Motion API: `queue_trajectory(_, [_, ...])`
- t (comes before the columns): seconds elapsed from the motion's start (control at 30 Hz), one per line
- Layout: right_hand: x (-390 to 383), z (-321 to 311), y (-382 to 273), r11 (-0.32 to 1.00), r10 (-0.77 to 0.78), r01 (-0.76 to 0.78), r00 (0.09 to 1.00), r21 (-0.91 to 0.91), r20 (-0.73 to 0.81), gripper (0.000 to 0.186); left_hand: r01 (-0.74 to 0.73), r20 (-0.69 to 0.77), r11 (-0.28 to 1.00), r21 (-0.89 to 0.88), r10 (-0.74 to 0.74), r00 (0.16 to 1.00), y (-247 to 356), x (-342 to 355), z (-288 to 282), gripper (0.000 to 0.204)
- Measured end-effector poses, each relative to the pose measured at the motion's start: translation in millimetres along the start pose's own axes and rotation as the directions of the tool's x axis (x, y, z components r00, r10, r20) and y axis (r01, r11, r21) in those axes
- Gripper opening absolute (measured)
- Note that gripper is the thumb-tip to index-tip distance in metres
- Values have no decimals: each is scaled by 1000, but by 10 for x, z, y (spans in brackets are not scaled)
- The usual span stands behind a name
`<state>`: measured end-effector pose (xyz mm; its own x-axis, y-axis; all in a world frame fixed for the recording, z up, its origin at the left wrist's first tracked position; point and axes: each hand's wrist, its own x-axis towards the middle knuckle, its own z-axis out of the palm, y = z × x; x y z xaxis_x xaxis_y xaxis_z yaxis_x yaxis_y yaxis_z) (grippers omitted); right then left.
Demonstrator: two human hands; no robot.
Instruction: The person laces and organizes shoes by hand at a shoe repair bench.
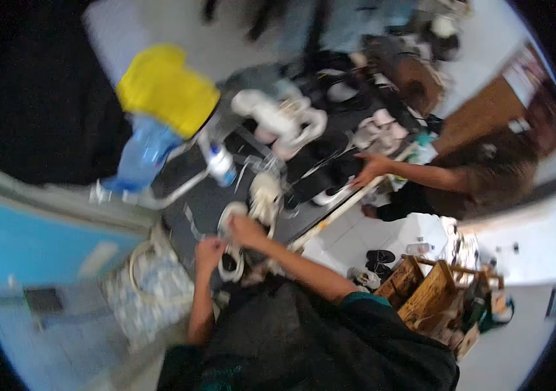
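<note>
A white shoe [230, 268] sits at the near edge of the dark table, directly under my hands. My left hand [209, 253] is closed in a pinch at the shoe's left side. From its fingertips a thin white shoelace [191, 221] trails away over the tabletop. Across the middle of the shoe lies my right hand [246, 231], its fingers bunched; blur hides what they grip. Just beyond it stands a second off-white shoe [265, 199], apart from the left hand.
A white bottle [221, 166] with a blue label stands near a yellow container [170, 90] and a blue translucent jug [144, 156]. More white shoes [281, 120] are piled farther back. At right, a co-worker's hand [374, 168] reaches over the table. Wooden shelving [424, 290] stands lower right.
</note>
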<state>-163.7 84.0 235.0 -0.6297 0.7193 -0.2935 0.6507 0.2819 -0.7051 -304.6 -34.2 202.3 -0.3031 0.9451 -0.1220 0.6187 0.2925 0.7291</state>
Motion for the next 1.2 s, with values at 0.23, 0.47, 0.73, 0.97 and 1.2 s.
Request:
queue_trajectory(0.23, [-135, 140, 67, 984, -166, 162, 985, -67, -50, 17, -11, -42, 996, 85, 14, 999, 302, 111, -297, 20])
queue_trajectory(0.47, [-147, 288, 21, 989, -147, 139, 972, -55, -184, 16, 25, 30, 980, 196, -31, 999, 337, 150, -299, 16])
queue_trajectory(0.73, [40, 163, 213, 988, -60, 33, 983, 152, 175, 21, -133, 175, 918, 374, 71, 982, 408, 253, -358, 13])
queue_trajectory(0.97, [-25, 144, 141, 989, -67, 64, 998, 135, 18, 16, -241, 199, 905, 351, 179, 964, 240, 263, -340, 11])
queue_trajectory(1.2, [-137, 9, -12, 959, -245, 241, 970, -152, -3, 21, -178, 177, 973, 150, 150, 973, 56, 265, -382, 15])
